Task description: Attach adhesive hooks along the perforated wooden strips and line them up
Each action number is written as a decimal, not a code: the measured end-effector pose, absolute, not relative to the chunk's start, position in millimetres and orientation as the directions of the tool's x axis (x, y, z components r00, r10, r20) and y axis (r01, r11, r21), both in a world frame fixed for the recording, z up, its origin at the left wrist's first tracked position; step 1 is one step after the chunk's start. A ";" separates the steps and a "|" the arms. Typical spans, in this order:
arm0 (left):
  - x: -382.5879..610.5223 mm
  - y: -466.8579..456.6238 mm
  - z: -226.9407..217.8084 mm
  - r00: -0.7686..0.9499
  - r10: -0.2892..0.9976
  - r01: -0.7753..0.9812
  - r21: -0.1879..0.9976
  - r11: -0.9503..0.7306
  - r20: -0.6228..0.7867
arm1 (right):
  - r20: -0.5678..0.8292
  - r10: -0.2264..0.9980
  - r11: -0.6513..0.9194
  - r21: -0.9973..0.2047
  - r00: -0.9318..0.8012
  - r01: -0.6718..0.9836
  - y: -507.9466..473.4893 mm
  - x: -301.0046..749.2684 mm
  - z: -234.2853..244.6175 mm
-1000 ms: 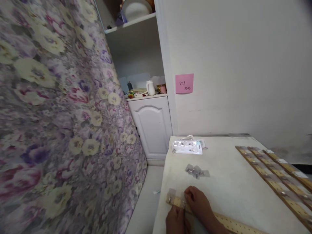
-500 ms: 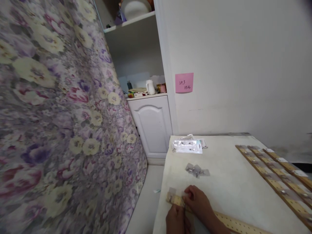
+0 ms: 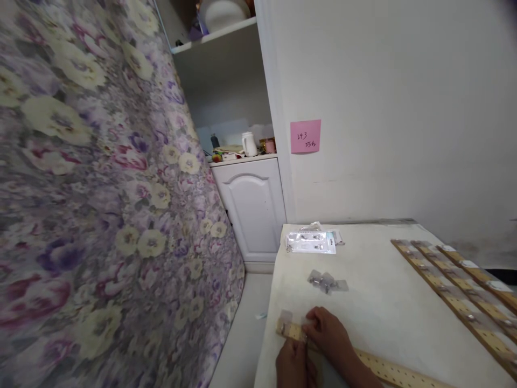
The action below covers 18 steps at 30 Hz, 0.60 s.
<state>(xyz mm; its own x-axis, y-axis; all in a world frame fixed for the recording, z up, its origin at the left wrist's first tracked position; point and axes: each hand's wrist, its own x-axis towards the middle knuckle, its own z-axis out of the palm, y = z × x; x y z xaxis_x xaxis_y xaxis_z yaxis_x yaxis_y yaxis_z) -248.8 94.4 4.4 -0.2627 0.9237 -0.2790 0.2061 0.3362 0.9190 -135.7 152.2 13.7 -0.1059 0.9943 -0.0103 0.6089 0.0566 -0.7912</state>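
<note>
A pale wooden strip with rows of small holes (image 3: 390,371) lies across the near part of the table, running under my right forearm. At its left end sits a clear square piece with a small metal part (image 3: 286,318). My left hand (image 3: 291,362) is closed at the strip's near edge, its fingertips pressed on it. My right hand (image 3: 328,333) pinches at the far edge, beside another clear square; the fingers cover most of what lies between them. Farther back is a small heap of clear squares with metal bits (image 3: 327,282).
Clear blister packs (image 3: 311,242) lie at the table's back left corner. Along the right side are several similar wooden strips (image 3: 456,302) with clear squares on them. A floral curtain (image 3: 121,194) hangs at the left, and a white cabinet (image 3: 254,213) stands behind.
The view has shifted very slightly. Both hands hold nearly the same place on the strip.
</note>
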 end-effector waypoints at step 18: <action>-243.2 98.2 -3.0 -0.313 0.887 0.206 0.888 0.412 -0.339 | -0.102 0.986 -0.008 -0.812 -0.129 0.583 164.0 -131.8 13.3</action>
